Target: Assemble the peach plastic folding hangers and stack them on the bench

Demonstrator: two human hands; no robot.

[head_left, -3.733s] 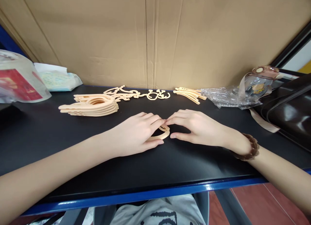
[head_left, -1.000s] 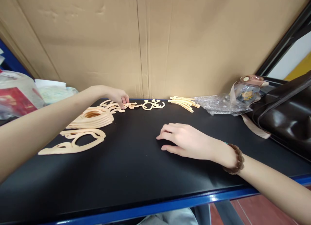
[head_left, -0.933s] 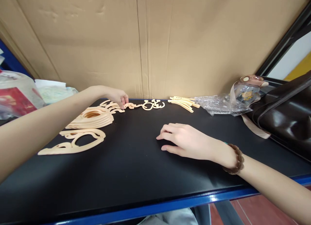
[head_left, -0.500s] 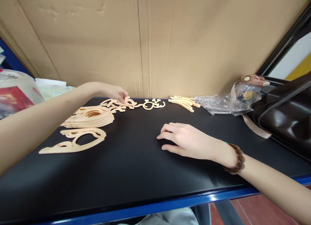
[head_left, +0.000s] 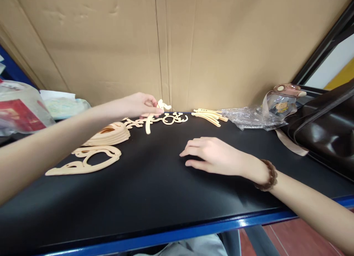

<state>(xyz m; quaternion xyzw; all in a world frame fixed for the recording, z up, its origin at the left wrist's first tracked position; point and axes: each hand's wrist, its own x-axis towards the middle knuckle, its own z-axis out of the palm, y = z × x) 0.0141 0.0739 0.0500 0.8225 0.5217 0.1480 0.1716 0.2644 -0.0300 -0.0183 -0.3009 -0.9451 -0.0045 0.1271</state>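
Note:
My left hand [head_left: 143,105] is pinched on a cream plastic hanger hook [head_left: 148,125], held a little above the far side of the table; my fingers cover its middle. Beneath and beside that hand lie several loose hooks [head_left: 134,123], and a ring-shaped hook piece [head_left: 168,119] rests to their right. Nearer me on the left sit a stack of folded hanger pieces [head_left: 114,135] and an assembled folding hanger [head_left: 83,170], partly behind my left forearm. My right hand [head_left: 212,154] hovers over or rests on the tabletop, fingers loosely bent and apart, holding nothing.
Slim cream strips [head_left: 208,116] lie at the back beside a crumpled clear bag [head_left: 249,117]. A clear bottle with a brown lid [head_left: 280,101] and a dark shiny bag [head_left: 326,130] stand right. Cardboard [head_left: 177,49] walls the back; a plastic package [head_left: 22,108] is at left.
My left hand has lifted a hook from the pile and moved slightly right with it. My right hand has barely moved.

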